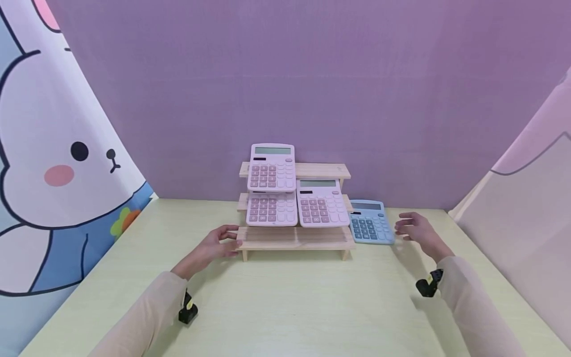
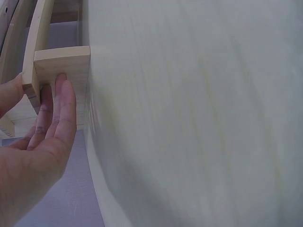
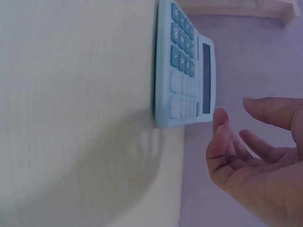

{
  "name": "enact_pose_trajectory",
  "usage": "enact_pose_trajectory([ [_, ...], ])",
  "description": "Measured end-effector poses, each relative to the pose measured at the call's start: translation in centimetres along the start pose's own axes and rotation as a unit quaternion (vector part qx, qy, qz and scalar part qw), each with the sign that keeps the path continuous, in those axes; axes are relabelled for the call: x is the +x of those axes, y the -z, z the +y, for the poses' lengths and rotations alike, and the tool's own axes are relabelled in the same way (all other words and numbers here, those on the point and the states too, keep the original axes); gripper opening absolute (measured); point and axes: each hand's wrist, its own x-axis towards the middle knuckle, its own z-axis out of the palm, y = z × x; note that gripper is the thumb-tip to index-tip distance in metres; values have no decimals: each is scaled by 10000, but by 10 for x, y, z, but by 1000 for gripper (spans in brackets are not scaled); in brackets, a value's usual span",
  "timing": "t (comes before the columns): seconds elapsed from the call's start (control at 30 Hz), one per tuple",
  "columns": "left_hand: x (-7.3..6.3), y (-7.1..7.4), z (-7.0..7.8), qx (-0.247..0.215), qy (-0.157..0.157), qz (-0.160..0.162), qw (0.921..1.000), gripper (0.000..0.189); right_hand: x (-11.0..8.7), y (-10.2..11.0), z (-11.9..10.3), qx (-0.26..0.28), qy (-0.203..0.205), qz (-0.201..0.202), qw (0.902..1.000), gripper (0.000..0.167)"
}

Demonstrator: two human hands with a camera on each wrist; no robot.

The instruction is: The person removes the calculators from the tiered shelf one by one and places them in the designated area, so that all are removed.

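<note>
A three-tier wooden display rack (image 1: 296, 239) stands on the table, with my left hand (image 1: 214, 246) at its left end. In the left wrist view the thumb (image 2: 10, 96) is at the edge of a board, while the fingers (image 2: 67, 106) reach to the end piece below it. On the rack are three pink calculators: one upper left (image 1: 286, 173), one lower left (image 1: 286, 210), one on the right (image 1: 334, 213). A blue calculator (image 1: 372, 225) lies beside the rack. My right hand (image 1: 419, 233) hovers just right of it, holding nothing, fingers loosely bent.
A purple backdrop (image 1: 285, 89) rises behind the pale wood-grain table (image 1: 294, 307). At the left hangs a cartoon-printed cloth (image 1: 40, 129); another printed cloth (image 1: 531, 193) borders the right side.
</note>
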Motion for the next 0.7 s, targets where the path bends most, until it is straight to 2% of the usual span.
enact_pose_trajectory([
  [0.37, -1, 0, 2, 51, 22, 10, 10000, 59, 0, -5, -20, 135, 250, 137, 9995, 50],
  [0.7, -2, -1, 3, 10, 64, 21, 10000, 59, -2, -15, -41, 151, 592, 65, 9981, 48],
])
